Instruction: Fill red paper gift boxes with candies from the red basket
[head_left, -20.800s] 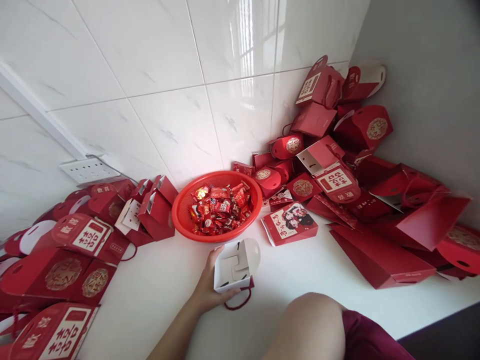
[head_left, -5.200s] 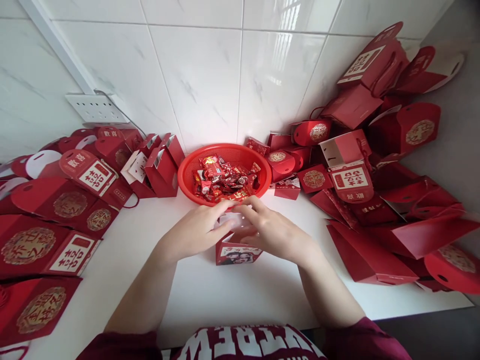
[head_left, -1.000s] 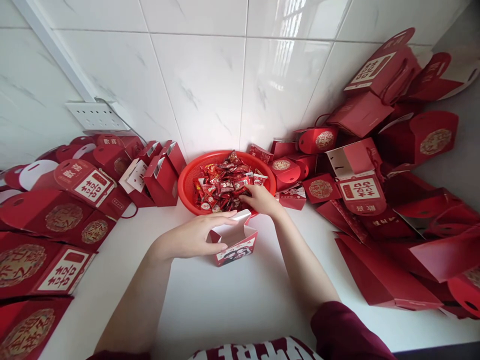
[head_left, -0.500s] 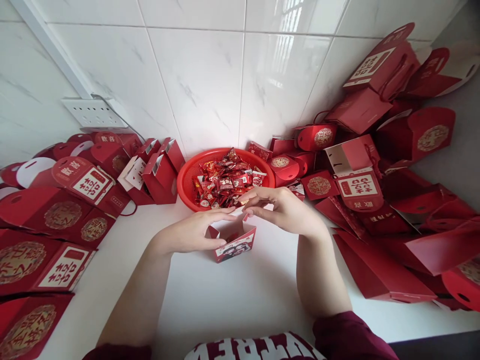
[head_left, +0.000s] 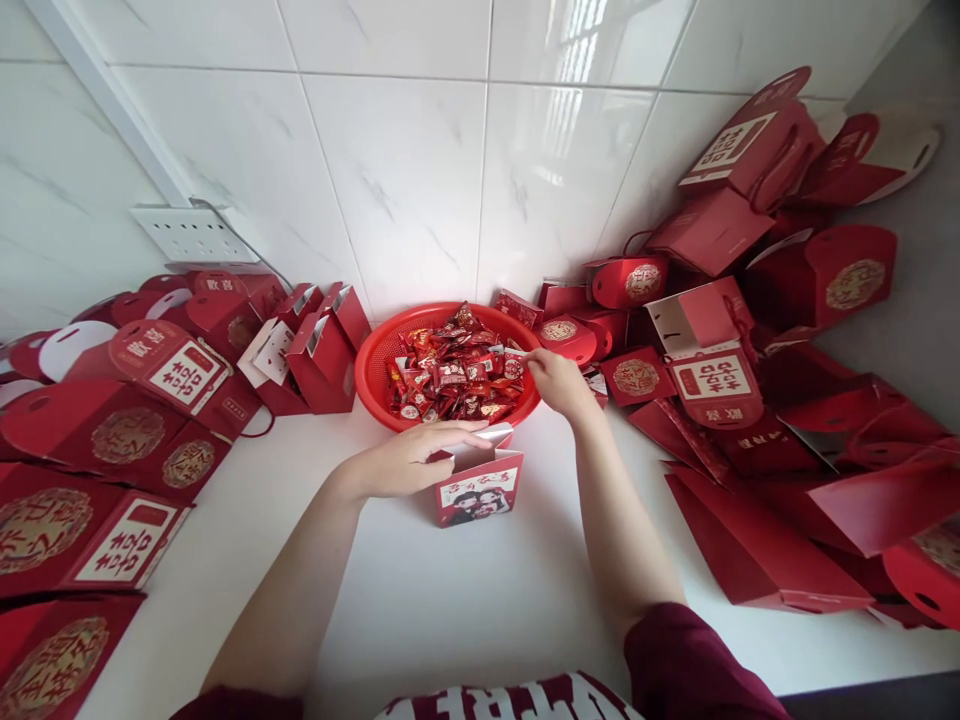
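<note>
Small red cardboard gift box [head_left: 480, 488], photo-printed, stands open-topped; left hand [head_left: 409, 462] grasps its rim. Right hand [head_left: 553, 378] pinches sweets at red plastic basket [head_left: 373, 352] edge. Bare white counter [head_left: 480, 600] lies in front.

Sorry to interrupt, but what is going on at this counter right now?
A person is working with small red gift boxes. The left hand holds an open red box upright on the white counter, while the right hand reaches into the red basket of wrapped candies. Piles of red boxes lie on both sides.
</note>
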